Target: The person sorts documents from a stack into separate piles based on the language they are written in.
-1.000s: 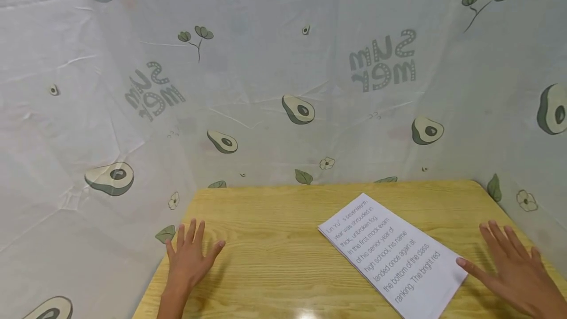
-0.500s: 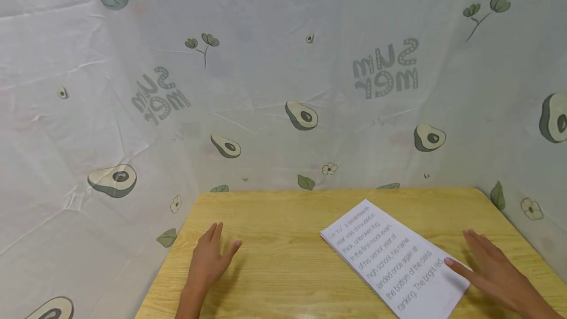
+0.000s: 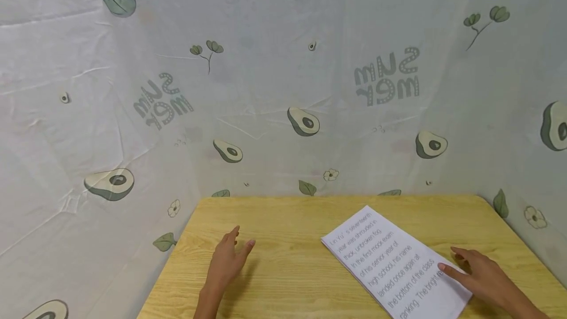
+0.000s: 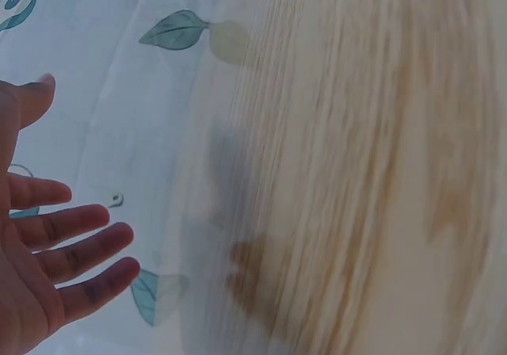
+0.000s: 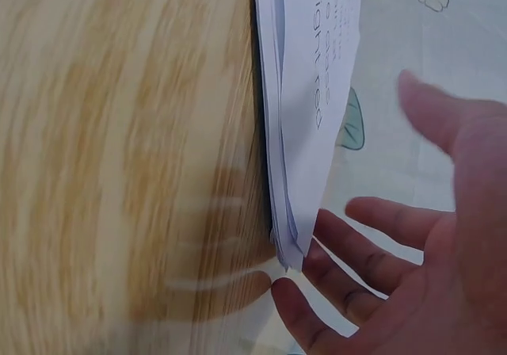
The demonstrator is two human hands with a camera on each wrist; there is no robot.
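Observation:
A stack of white printed sheets [image 3: 390, 265] lies slanted on the yellow wooden table [image 3: 283, 240], right of the middle, with large English text on the top page. In the right wrist view the layered edge of the sheets [image 5: 309, 117] shows, slightly separated at the corner. My right hand [image 3: 483, 277] is at the near right edge of the stack, thumb over the top page and fingers by the corner, not pinching it. Over the left part of the table my left hand [image 3: 226, 265] hovers with relaxed fingers and holds nothing; its palm [image 4: 24, 292] faces inward.
A pale cloth [image 3: 266, 78] printed with avocados, leaves and the word "summer" hangs behind the table and along both sides. The table's far edge [image 3: 283, 197] meets it. Bare wood lies between the left hand and the sheets.
My left hand has moved right, turning from spread and palm down to edge-on. My right hand has moved left to the sheets, its fingers drawing together. The head view has tipped up slightly.

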